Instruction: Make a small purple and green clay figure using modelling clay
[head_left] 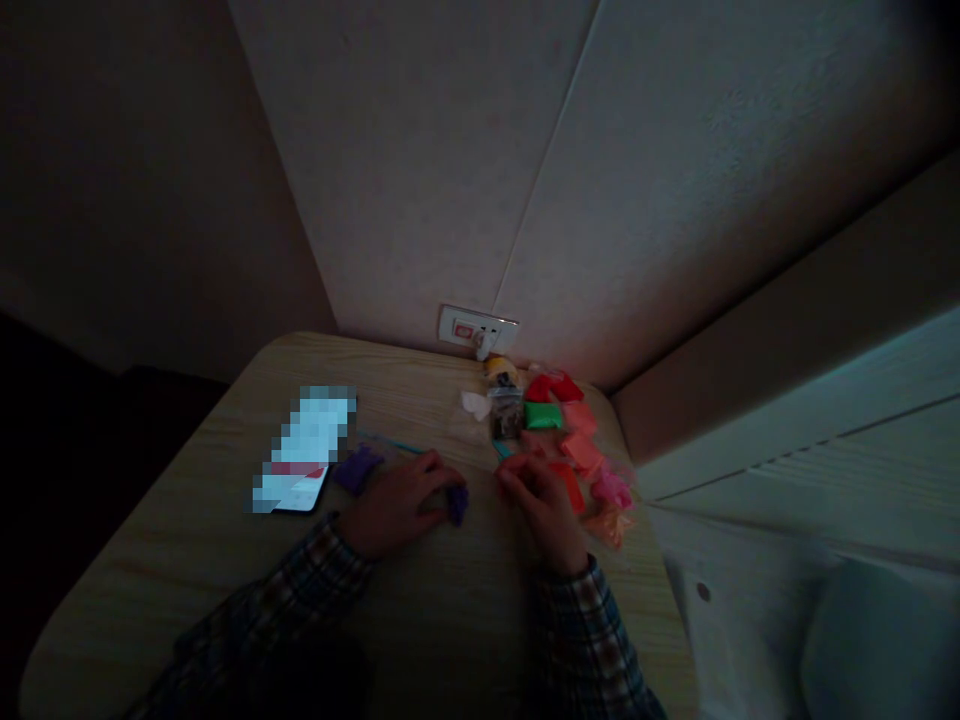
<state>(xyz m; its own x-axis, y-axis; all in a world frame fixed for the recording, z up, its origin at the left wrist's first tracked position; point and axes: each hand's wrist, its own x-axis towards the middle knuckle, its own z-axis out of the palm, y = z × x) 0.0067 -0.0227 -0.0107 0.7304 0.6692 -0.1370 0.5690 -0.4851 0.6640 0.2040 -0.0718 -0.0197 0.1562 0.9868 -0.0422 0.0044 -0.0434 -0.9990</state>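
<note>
My left hand rests on the wooden table, fingers curled round a small purple lump of clay at its fingertips. My right hand lies a little to the right, fingers bent and pinched together over something small that I cannot make out in the dim light. A second purple piece lies just behind my left hand. A thin teal stick lies on the table beyond it.
A lit phone lies at the left of the table. Packets of red, green, orange and pink clay are heaped at the right edge, with a small jar and a white lump. A wall socket sits behind.
</note>
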